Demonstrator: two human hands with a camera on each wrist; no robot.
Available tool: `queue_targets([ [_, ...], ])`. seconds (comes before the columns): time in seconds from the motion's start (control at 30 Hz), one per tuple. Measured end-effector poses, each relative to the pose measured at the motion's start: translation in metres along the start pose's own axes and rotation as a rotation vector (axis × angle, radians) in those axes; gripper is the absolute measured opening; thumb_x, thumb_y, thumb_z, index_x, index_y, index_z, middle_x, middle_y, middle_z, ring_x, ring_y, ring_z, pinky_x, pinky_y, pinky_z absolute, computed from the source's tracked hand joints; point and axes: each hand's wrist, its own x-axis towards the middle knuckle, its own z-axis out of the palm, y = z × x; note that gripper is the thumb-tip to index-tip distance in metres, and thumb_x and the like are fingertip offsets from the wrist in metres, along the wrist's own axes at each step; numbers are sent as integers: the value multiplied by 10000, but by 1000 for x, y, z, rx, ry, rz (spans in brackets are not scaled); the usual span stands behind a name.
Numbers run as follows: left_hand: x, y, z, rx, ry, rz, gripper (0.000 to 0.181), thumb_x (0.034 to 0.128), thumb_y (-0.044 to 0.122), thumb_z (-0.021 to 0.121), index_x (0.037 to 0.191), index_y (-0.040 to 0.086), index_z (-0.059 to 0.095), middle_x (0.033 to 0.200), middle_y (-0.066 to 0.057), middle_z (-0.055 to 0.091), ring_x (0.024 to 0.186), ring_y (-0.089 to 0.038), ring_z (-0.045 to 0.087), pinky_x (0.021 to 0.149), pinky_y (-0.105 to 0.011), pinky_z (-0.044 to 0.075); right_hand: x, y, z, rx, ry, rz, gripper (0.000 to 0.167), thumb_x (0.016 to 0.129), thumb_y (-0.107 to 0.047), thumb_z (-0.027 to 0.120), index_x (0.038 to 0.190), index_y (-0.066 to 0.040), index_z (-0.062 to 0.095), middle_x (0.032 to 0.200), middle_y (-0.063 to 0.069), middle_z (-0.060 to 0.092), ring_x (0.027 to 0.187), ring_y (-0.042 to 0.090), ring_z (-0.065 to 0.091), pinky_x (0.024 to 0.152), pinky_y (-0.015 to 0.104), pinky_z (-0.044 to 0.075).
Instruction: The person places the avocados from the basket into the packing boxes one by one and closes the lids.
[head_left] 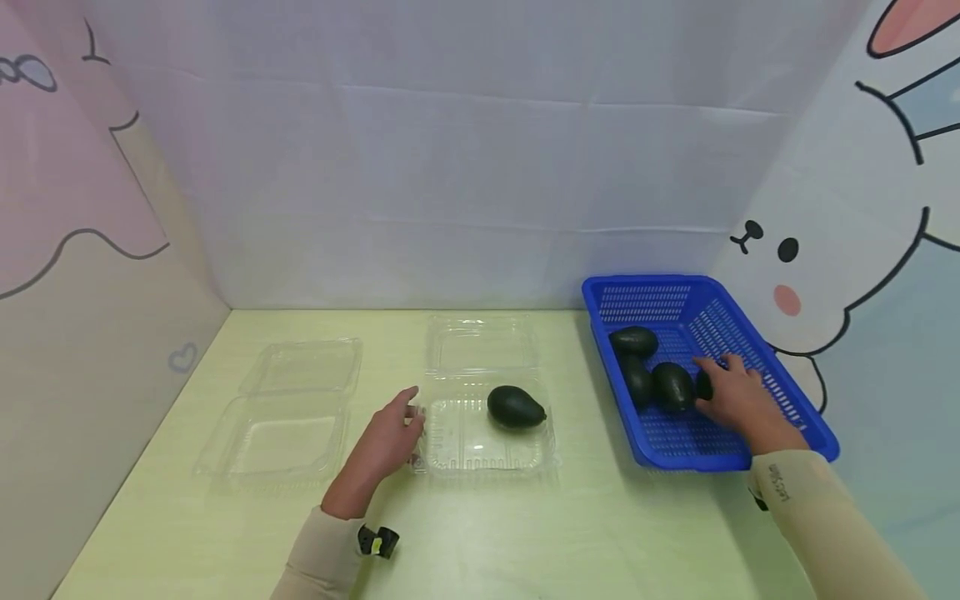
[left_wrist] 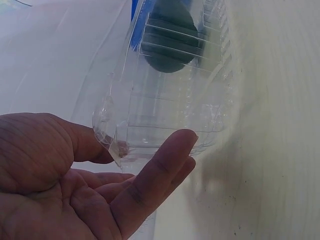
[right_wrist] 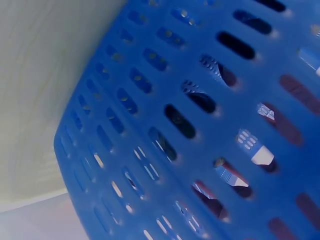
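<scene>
On the table, a clear plastic clamshell container (head_left: 480, 471) lies with its lid folded back, and one dark green avocado (head_left: 516, 407) rests in its base. My left hand (head_left: 390, 437) is at the container's left edge; in the left wrist view its thumb and fingers (left_wrist: 155, 175) hold the plastic corner between them. Inside the blue basket (head_left: 648, 450), my right hand (head_left: 738, 396) curls its fingers round an avocado (head_left: 703, 385), mostly hidden by the hand. Beside it lie more avocados (head_left: 672, 386). From the right wrist, the slotted basket wall (right_wrist: 150, 125) blocks most of the hand.
Another clear clamshell container (head_left: 281, 446), with its lid laid back, lies on the left of the table. A white cloth wall (head_left: 465, 183) stands behind the table (head_left: 480, 542). Printed cloth panels (head_left: 840, 250) border both sides, the right one close to the basket.
</scene>
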Motion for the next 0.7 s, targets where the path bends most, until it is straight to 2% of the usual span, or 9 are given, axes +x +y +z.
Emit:
queue_targets([
  [0.43, 0, -1, 0, -2, 4, 9, 557, 1049, 94, 528, 1566, -21, 358, 1317, -269, 627, 892, -244, 690, 583, -320, 552, -1, 0, 5, -33, 13, -50, 623, 894, -72, 747, 1429, 71, 463, 1417, 417, 290, 1183, 752, 329, 881, 798, 397],
  [0.7, -1, -1, 0, -8, 3, 1, 555, 1052, 99, 525, 1568, -19, 356, 1327, -273, 621, 874, -239, 686, 587, -322, 550, -3, -4, 4, -29, 8, -68, 574, 874, -5, 754, 1380, 104, 505, 1329, 416, 372, 1118, 665, 481, 902, 742, 436],
])
